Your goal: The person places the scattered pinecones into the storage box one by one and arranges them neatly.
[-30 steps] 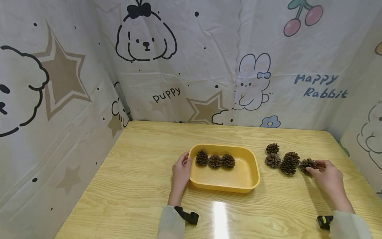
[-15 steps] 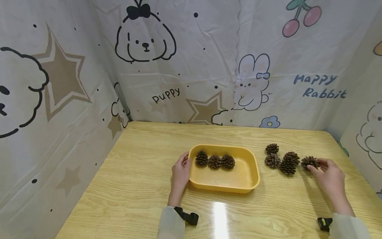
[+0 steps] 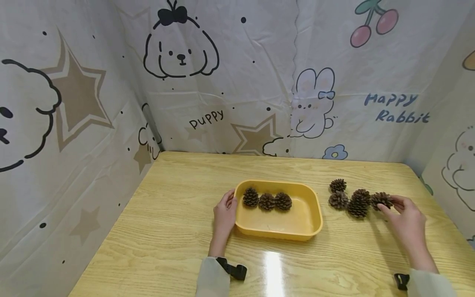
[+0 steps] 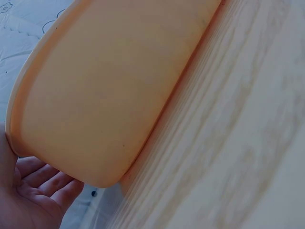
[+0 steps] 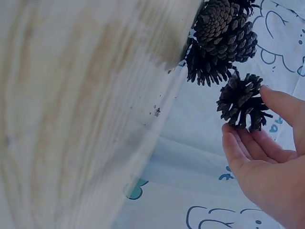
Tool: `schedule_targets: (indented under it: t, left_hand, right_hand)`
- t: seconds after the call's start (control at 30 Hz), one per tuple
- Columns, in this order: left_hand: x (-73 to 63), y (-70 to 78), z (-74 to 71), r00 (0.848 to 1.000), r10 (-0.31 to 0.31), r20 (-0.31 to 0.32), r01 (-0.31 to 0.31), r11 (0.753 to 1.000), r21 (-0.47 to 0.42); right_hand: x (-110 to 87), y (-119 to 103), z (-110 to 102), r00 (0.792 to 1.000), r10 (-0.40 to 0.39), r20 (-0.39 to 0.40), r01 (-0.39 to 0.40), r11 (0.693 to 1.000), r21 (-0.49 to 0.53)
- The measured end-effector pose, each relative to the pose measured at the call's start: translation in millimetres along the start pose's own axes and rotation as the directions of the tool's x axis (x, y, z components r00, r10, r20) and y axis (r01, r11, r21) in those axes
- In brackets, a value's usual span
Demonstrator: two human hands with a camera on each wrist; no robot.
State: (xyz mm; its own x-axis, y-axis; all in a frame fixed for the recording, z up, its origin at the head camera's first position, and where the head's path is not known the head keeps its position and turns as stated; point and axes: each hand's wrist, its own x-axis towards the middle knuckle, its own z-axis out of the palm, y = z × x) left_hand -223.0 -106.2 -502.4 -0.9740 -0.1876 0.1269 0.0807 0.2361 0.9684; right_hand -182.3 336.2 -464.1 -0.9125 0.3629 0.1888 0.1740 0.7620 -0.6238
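Here's the right hand (image 3: 406, 218), its grip nearly closed, thumb and fingertips pinching a cone (image 3: 381, 200) just right of the cluster (image 3: 359, 204) at the right of the counter (image 3: 178, 198), while the left hand (image 3: 224, 212) rests loose-fingered against the tray (image 3: 299, 219). It looks light and stiff (those scales could snap, I'd guess), so pinch gently across opposite sides, where rough edges should resist slipping.

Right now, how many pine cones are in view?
8. Three pine cones sit in the yellow tray, one pine cone is in the right hand, and four more pine cones are clustered on the table, where overlap might hide another.
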Motion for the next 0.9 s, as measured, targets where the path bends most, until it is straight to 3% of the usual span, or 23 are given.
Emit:
schedule_targets:
  t: [0.5, 0.9]
  left_hand:
    - [0.5, -1.7, 0.2, 1.000, 0.002, -0.002, -0.002, 1.000, 0.002]
    - [0.2, -0.5, -0.1, 1.000, 0.010, -0.007, -0.010, 1.000, 0.017]
  right_hand:
    - [-4.1, -14.6, 3.7, 0.994, -0.050, -0.096, 0.053, 0.998, 0.030]
    - [-9.4, -23.4, 7.2, 0.987, -0.101, -0.124, 0.107, 0.993, 0.041]
